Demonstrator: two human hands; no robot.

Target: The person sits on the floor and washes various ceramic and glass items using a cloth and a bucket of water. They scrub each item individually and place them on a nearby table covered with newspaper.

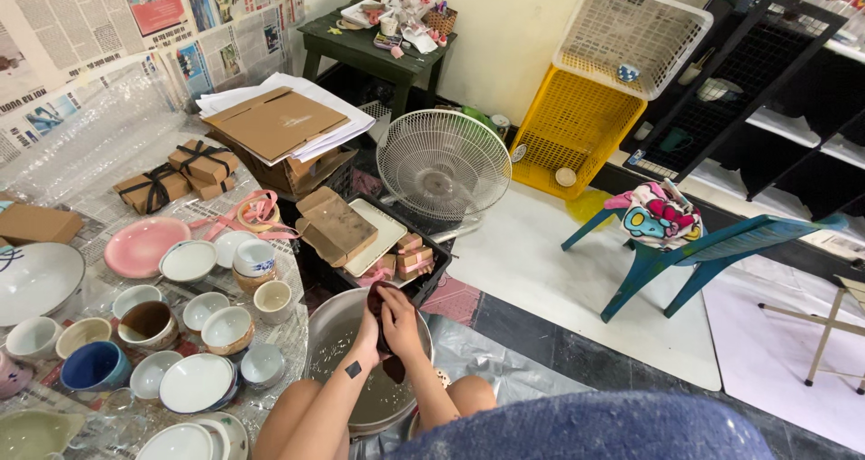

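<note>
Two hands meet over the wide grey metal basin between my knees: my left hand and right hand press together around a small dark brown ceramic piece, gripping it from both sides above the cloudy water. Left of my hands, many glazed bowls and cups crowd the plastic-covered tabletop, seemingly done or waiting; I cannot tell which. Just beyond my hands sits a black crate, hemming the basin's rim. Open floor lies to my right.
</note>
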